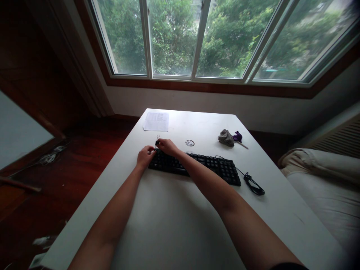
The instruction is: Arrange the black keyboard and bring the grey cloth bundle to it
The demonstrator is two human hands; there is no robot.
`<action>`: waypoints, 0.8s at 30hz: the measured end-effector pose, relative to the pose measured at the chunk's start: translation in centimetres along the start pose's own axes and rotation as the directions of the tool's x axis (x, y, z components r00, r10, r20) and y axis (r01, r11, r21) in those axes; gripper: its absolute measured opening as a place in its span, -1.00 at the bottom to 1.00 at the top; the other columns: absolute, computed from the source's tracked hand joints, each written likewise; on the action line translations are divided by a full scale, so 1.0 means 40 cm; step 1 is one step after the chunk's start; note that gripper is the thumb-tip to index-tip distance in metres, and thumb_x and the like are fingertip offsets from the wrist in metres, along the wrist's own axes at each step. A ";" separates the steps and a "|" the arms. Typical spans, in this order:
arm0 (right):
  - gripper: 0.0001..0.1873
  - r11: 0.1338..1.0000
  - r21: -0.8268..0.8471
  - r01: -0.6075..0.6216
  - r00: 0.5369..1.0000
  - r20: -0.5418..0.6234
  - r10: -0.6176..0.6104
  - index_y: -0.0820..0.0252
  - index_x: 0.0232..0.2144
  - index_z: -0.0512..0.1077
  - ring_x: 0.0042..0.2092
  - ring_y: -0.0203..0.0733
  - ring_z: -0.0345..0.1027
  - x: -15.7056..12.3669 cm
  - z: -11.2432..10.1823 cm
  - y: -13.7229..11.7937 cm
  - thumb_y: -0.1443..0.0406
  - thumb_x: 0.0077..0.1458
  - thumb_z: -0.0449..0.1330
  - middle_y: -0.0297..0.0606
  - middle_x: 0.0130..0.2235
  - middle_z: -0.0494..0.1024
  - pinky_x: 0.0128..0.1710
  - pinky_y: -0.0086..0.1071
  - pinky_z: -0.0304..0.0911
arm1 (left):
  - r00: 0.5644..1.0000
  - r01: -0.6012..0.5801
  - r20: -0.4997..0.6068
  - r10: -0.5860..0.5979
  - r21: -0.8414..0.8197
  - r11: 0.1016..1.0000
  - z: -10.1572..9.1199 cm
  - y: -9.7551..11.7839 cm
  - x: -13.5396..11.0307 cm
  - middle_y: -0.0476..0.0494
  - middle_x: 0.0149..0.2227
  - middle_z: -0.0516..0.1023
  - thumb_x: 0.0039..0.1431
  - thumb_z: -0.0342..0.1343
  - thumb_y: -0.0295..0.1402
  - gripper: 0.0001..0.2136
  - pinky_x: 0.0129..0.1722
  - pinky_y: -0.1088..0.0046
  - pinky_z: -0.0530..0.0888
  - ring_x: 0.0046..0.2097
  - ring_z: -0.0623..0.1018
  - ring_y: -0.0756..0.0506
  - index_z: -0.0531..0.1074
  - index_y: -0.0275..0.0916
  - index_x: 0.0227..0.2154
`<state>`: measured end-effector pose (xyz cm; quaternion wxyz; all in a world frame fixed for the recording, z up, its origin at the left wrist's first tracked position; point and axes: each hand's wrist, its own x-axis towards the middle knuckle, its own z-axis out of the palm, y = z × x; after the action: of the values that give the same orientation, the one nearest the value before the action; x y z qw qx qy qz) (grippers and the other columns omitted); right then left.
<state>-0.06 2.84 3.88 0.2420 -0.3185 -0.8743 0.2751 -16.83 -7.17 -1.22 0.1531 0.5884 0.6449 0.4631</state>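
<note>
A black keyboard (208, 167) lies slantwise on the white table (168, 221). My left hand (145, 156) rests curled at the keyboard's left end, fingers closed against its edge. My right hand (167, 146) reaches across to the same far-left corner and pinches a small black tool with thin wire prongs (157, 141), which looks like a keycap puller. The keyboard's black cable (253, 183) trails off its right end in a loose bundle.
A printed sheet of paper (156, 121) lies at the table's far left. A round cable grommet (189, 143) sits behind the keyboard. A grey cloth (226, 138) and a purple-headed brush (238, 137) lie far right. A bed (323, 180) stands on the right, windows ahead.
</note>
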 end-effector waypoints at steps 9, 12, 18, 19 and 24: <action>-0.87 0.998 -0.064 -0.015 1.000 0.015 0.016 0.12 -0.21 0.52 -0.29 -0.24 0.41 -0.001 -0.008 -0.001 0.25 0.24 0.18 -0.33 -0.31 0.61 -0.32 -0.46 0.10 | 1.000 0.013 -0.012 -0.013 -0.014 1.000 0.005 -0.009 -0.001 -0.16 -0.17 0.62 0.19 0.21 -0.17 -0.75 -0.11 0.31 0.59 -0.15 0.61 -0.12 0.55 -0.19 -0.15; -0.86 0.998 -0.066 -0.013 1.000 0.021 0.014 0.10 -0.21 0.53 -0.28 -0.23 0.42 -0.004 -0.010 -0.003 0.25 0.24 0.18 -0.34 -0.30 0.62 -0.31 -0.46 0.11 | 1.000 0.027 -0.016 -0.027 -0.004 1.000 0.005 -0.007 -0.001 -0.16 -0.16 0.62 0.18 0.21 -0.18 -0.75 -0.11 0.31 0.58 -0.17 0.61 -0.11 0.56 -0.18 -0.15; -0.86 0.994 0.025 -0.103 0.995 0.016 0.103 0.10 -0.20 0.54 -0.23 -0.22 0.47 -0.003 -0.015 -0.012 0.26 0.24 0.18 -0.34 -0.26 0.65 -0.27 -0.47 0.19 | 1.000 0.020 -0.004 -0.020 0.037 0.999 0.002 -0.002 -0.001 -0.15 -0.13 0.63 0.20 0.19 -0.17 -0.74 -0.10 0.33 0.56 -0.18 0.61 -0.10 0.58 -0.16 -0.13; -0.86 0.993 0.034 -0.116 0.993 0.019 0.116 0.11 -0.21 0.54 -0.23 -0.22 0.48 -0.001 -0.016 -0.013 0.27 0.23 0.19 -0.34 -0.26 0.66 -0.26 -0.47 0.19 | 1.000 0.021 -0.004 -0.021 0.048 0.999 0.002 -0.002 0.000 -0.15 -0.14 0.63 0.20 0.19 -0.17 -0.74 -0.10 0.34 0.56 -0.18 0.61 -0.11 0.59 -0.16 -0.12; -0.88 0.992 0.011 -0.130 0.991 0.020 0.129 0.12 -0.24 0.54 -0.23 -0.20 0.48 0.008 -0.014 -0.020 0.28 0.21 0.20 -0.32 -0.27 0.66 -0.27 -0.44 0.19 | 0.999 0.040 0.004 -0.040 0.071 0.997 0.001 -0.003 0.001 -0.16 -0.14 0.64 0.20 0.19 -0.16 -0.73 -0.11 0.33 0.55 -0.19 0.61 -0.11 0.59 -0.17 -0.12</action>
<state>-0.28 2.74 4.88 0.2173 -0.3704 -0.8523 0.2986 -16.88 -7.11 -1.33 0.1432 0.5817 0.6722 0.4350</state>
